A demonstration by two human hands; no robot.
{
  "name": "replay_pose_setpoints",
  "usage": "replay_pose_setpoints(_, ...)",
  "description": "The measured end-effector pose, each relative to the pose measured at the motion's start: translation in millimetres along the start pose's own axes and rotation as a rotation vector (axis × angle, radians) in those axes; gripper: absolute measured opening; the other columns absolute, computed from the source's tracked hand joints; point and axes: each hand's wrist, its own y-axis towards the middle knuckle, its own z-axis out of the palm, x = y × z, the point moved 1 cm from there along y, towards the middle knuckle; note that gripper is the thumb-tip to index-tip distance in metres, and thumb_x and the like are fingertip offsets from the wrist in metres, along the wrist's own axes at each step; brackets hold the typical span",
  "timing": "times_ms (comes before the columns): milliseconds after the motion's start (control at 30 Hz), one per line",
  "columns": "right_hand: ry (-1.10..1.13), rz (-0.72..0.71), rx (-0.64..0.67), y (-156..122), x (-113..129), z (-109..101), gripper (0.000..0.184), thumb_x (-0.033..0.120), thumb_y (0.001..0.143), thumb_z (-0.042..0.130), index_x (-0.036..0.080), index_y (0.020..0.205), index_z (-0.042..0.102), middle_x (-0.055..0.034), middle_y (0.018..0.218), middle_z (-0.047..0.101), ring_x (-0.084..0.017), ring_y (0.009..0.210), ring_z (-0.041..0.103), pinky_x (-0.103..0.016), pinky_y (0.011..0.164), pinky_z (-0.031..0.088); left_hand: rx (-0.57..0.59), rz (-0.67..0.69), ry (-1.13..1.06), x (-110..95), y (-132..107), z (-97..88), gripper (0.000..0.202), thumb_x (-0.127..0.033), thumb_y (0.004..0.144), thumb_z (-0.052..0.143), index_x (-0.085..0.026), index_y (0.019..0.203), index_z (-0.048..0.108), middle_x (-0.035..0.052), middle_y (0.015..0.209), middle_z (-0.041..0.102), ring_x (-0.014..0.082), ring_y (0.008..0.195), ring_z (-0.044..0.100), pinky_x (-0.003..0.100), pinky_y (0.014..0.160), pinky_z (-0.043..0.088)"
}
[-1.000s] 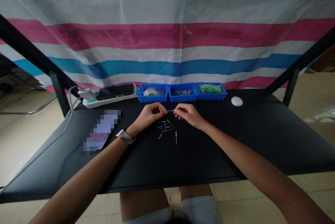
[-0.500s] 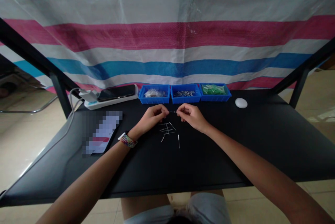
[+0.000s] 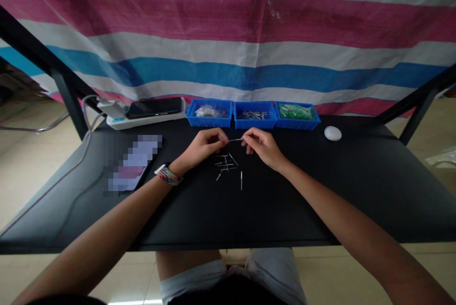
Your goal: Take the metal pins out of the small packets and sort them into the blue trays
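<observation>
Between my two hands a thin silver blind rivet (image 3: pixel 235 140) is held level, just in front of the blue bins. My left hand (image 3: pixel 208 146) pinches its thin end between thumb and fingers. At the thicker end, the fingertips of my right hand (image 3: pixel 261 146) are closed round it. Several more rivets (image 3: pixel 225 163) lie crossed in a loose pile below my left hand. A single rivet (image 3: pixel 241 180) lies apart, pointing toward me. The middle blue bin (image 3: pixel 254 123) contains many similar silver pieces.
The left blue bin (image 3: pixel 208 121) contains clear plastic bags; the right blue bin (image 3: pixel 298 124) holds a green-and-clear packet. A power strip (image 3: pixel 146 121) carries a black phone (image 3: pixel 155 107). Another phone (image 3: pixel 137 162) lies on the black table (image 3: pixel 228 219). A white oval object (image 3: pixel 332 133) sits right.
The view has tilted slightly, so the table sits higher in the picture. Both hands keep the same rivet pinched, a little more of its thin stem showing between them.
</observation>
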Motion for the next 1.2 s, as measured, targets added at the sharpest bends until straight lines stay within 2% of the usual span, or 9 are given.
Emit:
replay_pose_setpoints(133,-0.046,0.006,0.027,-0.3,0.1,-0.1,0.035,0.053,0.097,0.066,0.019,0.087,0.070,-0.0029,0.078,0.071,-0.013,0.063,0.064,-0.027,0.060,0.052,-0.010,0.006,0.005,-0.8,-0.7,0.7,0.029,-0.042,0.089,0.077,-0.015,0.085,0.069,0.0000,0.077,0.063,0.0107,0.064,0.055,0.022,0.059,0.046)
replay_pose_setpoints(300,-0.085,0.001,0.029,-0.9,2.5,0.0,0.029,0.049,0.093,0.072,0.021,0.088,0.069,-0.0027,0.080,0.072,-0.014,0.064,0.063,-0.029,0.061,0.054,-0.007,-0.018,0.006,-0.4,-0.5,1.3,0.029,-0.043,0.089,0.077,-0.015,0.085,0.069,0.0009,0.078,0.064,0.0118,0.066,0.056,0.023,0.060,0.047)
replay_pose_setpoints(533,-0.028,-0.003,0.006,-1.4,1.9,1.7,0.022,0.042,0.090,0.076,0.021,0.092,0.068,-0.0023,0.085,0.070,-0.013,0.065,0.063,-0.029,0.061,0.055,0.028,-0.041,0.051,0.9,0.4,-1.4,0.031,-0.044,0.095,0.065,-0.015,0.089,0.072,0.0040,0.081,0.068,0.0125,0.065,0.058,0.024,0.060,0.044)
replay_pose_setpoints(767,-0.019,-0.009,-0.005,-0.7,-3.6,3.1,0.023,0.041,0.088,0.078,0.021,0.094,0.068,-0.0005,0.082,0.068,-0.013,0.063,0.062,-0.029,0.060,0.054,0.042,-0.028,-0.012,6.5,3.1,-4.1,0.037,-0.045,0.098,0.057,-0.014,0.087,0.073,0.0035,0.075,0.065,0.0135,0.064,0.059,0.025,0.060,0.045)
replay_pose_setpoints(1000,-0.013,-0.032,-0.007,-2.0,-3.2,3.7,0.018,0.035,0.088,0.076,0.021,0.097,0.068,-0.0007,0.085,0.066,-0.014,0.068,0.063,-0.029,0.060,0.056,0.029,-0.056,0.010,5.2,1.1,-0.4,0.027,-0.042,0.089,0.076,-0.015,0.086,0.072,0.0013,0.077,0.066,0.0119,0.065,0.057,0.023,0.060,0.044)
replay_pose_setpoints(1200,-0.039,-0.034,0.043,-2.3,2.1,0.9,0.031,0.032,0.086,0.078,0.023,0.113,0.068,-0.0006,0.088,0.067,-0.015,0.070,0.064,-0.031,0.063,0.056,0.011,-0.015,-0.007,5.2,1.0,0.5,0.026,-0.039,0.087,0.079,-0.015,0.083,0.070,0.0000,0.073,0.063,0.0113,0.065,0.055,0.023,0.059,0.042)
